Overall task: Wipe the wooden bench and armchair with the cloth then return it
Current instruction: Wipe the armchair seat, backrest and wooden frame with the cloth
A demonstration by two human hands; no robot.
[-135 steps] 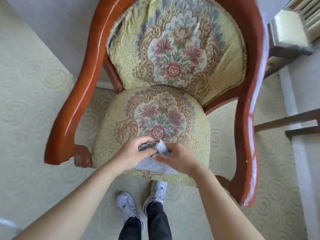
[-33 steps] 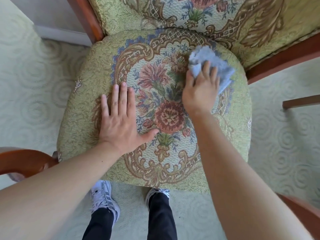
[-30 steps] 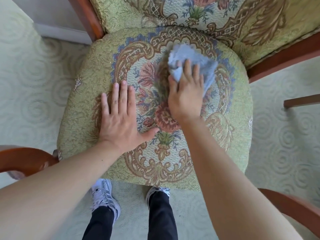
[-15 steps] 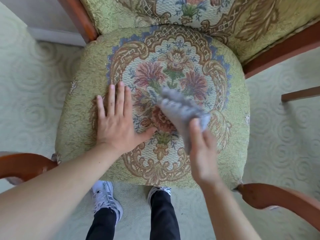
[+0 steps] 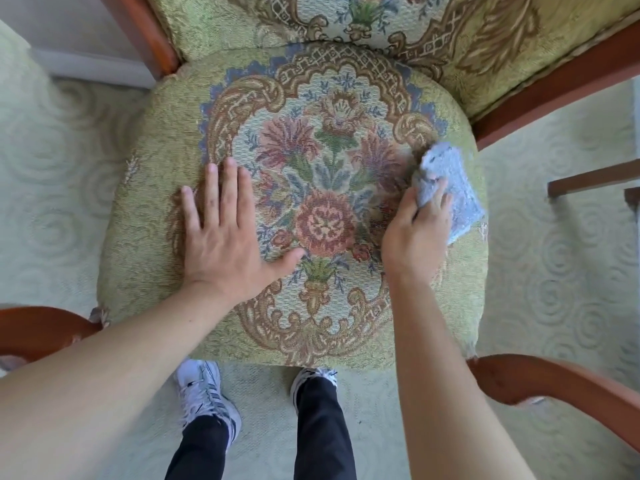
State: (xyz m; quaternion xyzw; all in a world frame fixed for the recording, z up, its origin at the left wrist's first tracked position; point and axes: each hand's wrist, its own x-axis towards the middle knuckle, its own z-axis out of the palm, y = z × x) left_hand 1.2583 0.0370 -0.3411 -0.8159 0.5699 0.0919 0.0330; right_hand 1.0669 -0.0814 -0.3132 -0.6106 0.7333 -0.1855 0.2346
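Note:
The armchair has a green floral seat cushion (image 5: 166,150) that fills the middle of the head view, with its padded back at the top. My right hand (image 5: 415,230) grips a crumpled pale blue cloth (image 5: 453,188) and presses it on the seat's right edge. My left hand (image 5: 221,233) lies flat on the left half of the seat, fingers spread, holding nothing. The wooden bench is not visible.
Red-brown wooden armrests (image 5: 554,386) curve in at the lower right and the lower left (image 5: 41,327). A dark wooden rail (image 5: 595,176) juts in at the right. Pale patterned carpet (image 5: 52,168) surrounds the chair. My shoes (image 5: 204,400) stand just in front of the seat.
My right hand has swept the cloth from the seat's centre front out to the right edge. My left hand has stayed flat on the seat.

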